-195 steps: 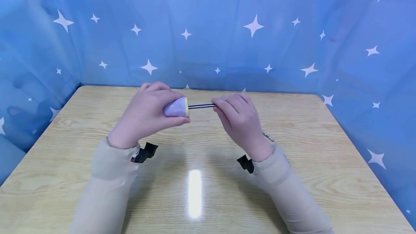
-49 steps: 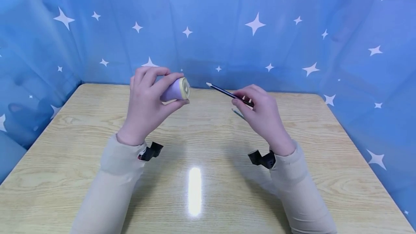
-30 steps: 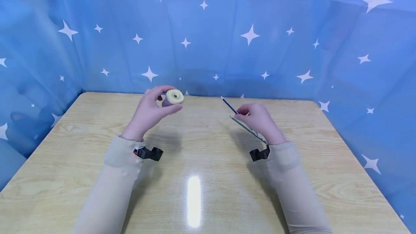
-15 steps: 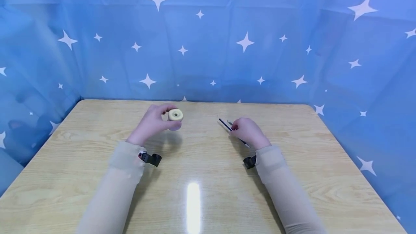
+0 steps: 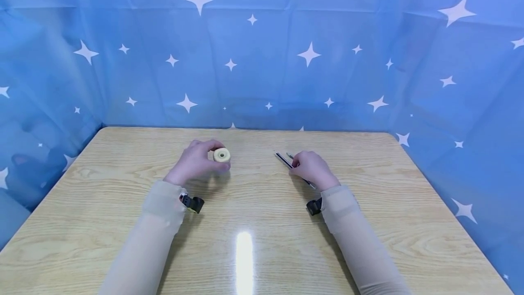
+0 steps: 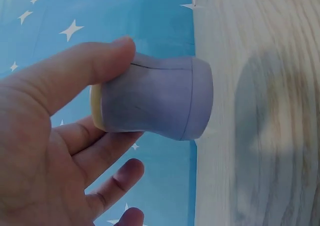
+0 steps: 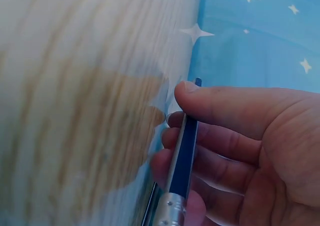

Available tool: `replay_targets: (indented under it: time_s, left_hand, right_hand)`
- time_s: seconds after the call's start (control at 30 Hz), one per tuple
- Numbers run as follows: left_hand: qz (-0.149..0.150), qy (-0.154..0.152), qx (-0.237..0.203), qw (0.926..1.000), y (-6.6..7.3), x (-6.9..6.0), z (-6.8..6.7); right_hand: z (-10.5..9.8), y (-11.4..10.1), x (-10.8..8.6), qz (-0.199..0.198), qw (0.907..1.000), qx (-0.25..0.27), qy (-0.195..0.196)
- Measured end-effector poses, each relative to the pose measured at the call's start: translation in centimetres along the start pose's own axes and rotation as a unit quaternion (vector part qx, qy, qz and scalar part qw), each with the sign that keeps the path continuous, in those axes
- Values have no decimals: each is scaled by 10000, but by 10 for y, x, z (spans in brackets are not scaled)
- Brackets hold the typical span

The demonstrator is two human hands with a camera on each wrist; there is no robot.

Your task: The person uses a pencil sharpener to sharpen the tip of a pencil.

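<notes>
My left hand grips a small waisted pencil sharpener, lilac with a cream top that has a hole in its middle. It is upright, and the left wrist view shows a narrow gap between its base and the tabletop. To the right, my right hand pinches a dark blue striped pencil between thumb and fingers, low over the table. A silver ferrule sits at the pencil's near end. Beside it lies a second pencil, mostly hidden behind the right hand.
The light wood table spreads out under both hands, with a bright light reflection near its front. A blue curtain with white stars hangs along the back and sides.
Earlier the pencil was in the sharpener's hole; then they were drawn apart. Both hands have since come down towards the table. The sharpener has turned hole upward, the pencil lowered beside the other.
</notes>
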State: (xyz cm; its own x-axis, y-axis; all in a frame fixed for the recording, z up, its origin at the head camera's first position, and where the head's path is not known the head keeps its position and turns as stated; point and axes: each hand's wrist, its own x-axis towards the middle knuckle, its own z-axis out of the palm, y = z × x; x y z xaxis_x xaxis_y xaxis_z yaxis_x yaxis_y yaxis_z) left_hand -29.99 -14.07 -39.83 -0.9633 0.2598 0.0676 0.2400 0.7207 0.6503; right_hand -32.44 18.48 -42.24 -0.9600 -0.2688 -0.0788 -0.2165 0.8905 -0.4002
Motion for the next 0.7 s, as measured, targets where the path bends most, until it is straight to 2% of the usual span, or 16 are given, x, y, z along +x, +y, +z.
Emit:
replay_targets:
  time_s: [0.33,0.6,0.7]
  left_hand:
    - [-75,-126,65,9999,-4,1,3]
    - [43,-500,267,9984,-8,1,2]
    - [-62,-683,167,9975,-10,-1,1]
  right_hand:
    - [0,1,-1,135,9998,107,-97]
    - [-1,2,-2,100,9999,65,-102]
    - [0,2,-2,126,9999,17,-65]
